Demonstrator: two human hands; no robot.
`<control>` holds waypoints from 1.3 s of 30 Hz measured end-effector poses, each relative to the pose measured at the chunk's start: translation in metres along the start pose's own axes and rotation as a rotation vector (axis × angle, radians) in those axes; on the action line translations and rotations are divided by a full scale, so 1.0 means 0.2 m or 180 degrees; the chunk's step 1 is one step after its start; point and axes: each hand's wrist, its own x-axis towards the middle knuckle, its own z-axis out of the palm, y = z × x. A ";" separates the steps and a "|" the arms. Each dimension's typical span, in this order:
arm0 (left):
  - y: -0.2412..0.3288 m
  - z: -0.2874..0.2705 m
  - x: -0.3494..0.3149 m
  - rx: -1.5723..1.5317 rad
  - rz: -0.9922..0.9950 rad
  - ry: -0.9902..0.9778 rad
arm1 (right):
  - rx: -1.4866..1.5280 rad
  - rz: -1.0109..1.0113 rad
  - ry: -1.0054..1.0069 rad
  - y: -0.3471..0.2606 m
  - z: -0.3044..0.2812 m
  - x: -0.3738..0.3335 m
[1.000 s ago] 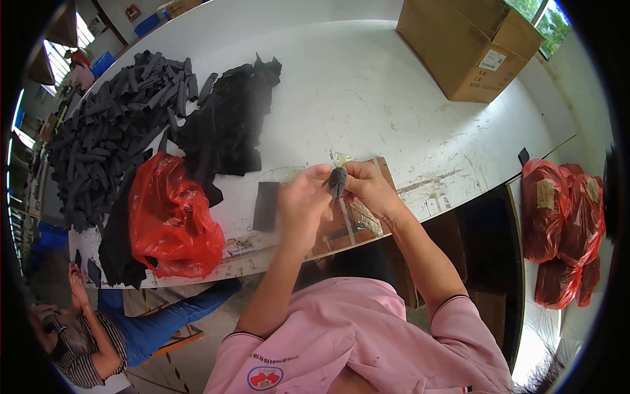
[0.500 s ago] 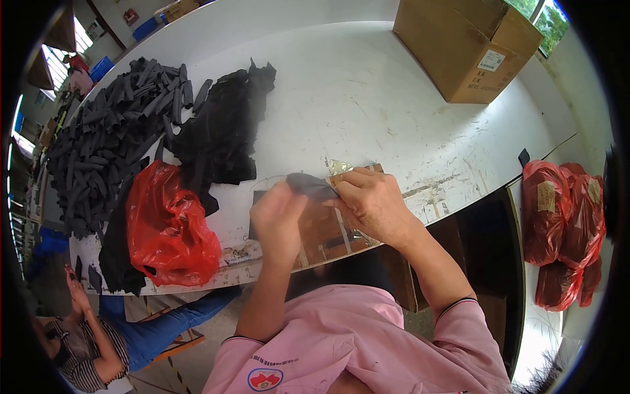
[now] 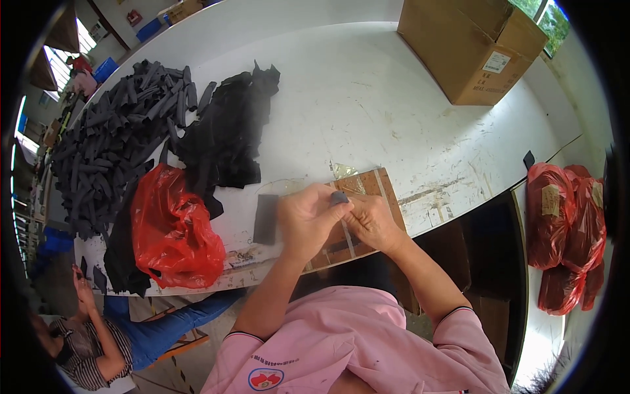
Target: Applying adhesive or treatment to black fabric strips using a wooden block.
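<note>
A dark grey piece of soft sheet material (image 3: 339, 197) is bunched small between my two hands, and most of it is hidden by the fingers. My left hand (image 3: 303, 217) is closed on it from one side. From the other, my right hand (image 3: 375, 222) pinches it with bent fingers. Both hands are just above a brown board (image 3: 390, 194) with pale strips across it, at the table's front edge. A flat dark grey rectangle (image 3: 265, 220) lies on the table left of my left hand.
Many rolled dark grey pieces (image 3: 108, 144) are heaped at the left, beside black sheet material (image 3: 230, 134) and a red plastic bag (image 3: 174, 230). A cardboard box (image 3: 469, 56) stands far right; red bags (image 3: 564, 223) are at the right edge. Another person (image 3: 98, 341) sits lower left.
The grey piece was stretched out between my hands and is now gathered up small. My hands have come together and lower over the board. The flat grey rectangle is less covered.
</note>
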 end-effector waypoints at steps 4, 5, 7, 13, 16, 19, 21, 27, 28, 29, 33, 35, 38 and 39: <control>0.11 0.02 0.01 -0.0730 0.0204 -0.0011 | -0.0567 0.0018 -0.0137 -0.07 -0.08 0.06; 0.12 0.01 0.00 -0.0779 0.0266 0.0017 | -0.0733 -0.0001 -0.0229 -0.09 -0.09 0.06; 0.11 0.01 0.00 -0.0825 0.0325 0.0054 | -0.0871 -0.0099 -0.0066 -0.17 -0.12 0.09; 0.07 -0.01 -0.01 -0.1465 0.0526 0.0420 | -0.0771 -0.0326 0.0160 -0.08 -0.04 0.06; 0.03 -0.03 -0.02 -0.0517 0.0468 0.0252 | -0.0497 -0.0182 0.0108 -0.03 -0.01 0.05; 0.10 -0.03 0.02 -0.1031 0.0005 0.0104 | -0.0544 -0.0177 -0.0042 -0.04 -0.04 0.05; 0.14 -0.02 0.05 -0.0715 0.0259 -0.0113 | -0.0544 -0.0121 -0.0225 -0.06 -0.08 0.08; 0.07 -0.03 0.06 0.0444 0.0066 -0.0288 | -0.0012 -0.0217 0.0029 0.06 0.05 0.00; 0.07 -0.04 0.06 0.0372 0.0143 -0.0267 | -0.0001 -0.0218 0.0033 0.05 0.05 0.00; 0.08 -0.04 0.05 0.0382 0.0140 -0.0269 | -0.0020 -0.0184 -0.0053 0.04 0.03 0.01; 0.14 -0.02 0.03 0.0114 0.0295 -0.0082 | -0.0268 -0.0019 -0.0253 -0.02 -0.02 0.04; 0.14 -0.02 0.02 -0.0065 0.0420 -0.0137 | -0.0430 -0.0025 -0.0252 -0.04 -0.03 0.05; 0.12 -0.02 0.02 -0.0069 0.0937 0.0075 | -0.0693 -0.0047 -0.0287 -0.11 -0.09 0.09; 0.13 -0.02 0.01 -0.0638 0.0868 0.0453 | -0.0803 -0.0047 -0.0309 -0.13 -0.11 0.11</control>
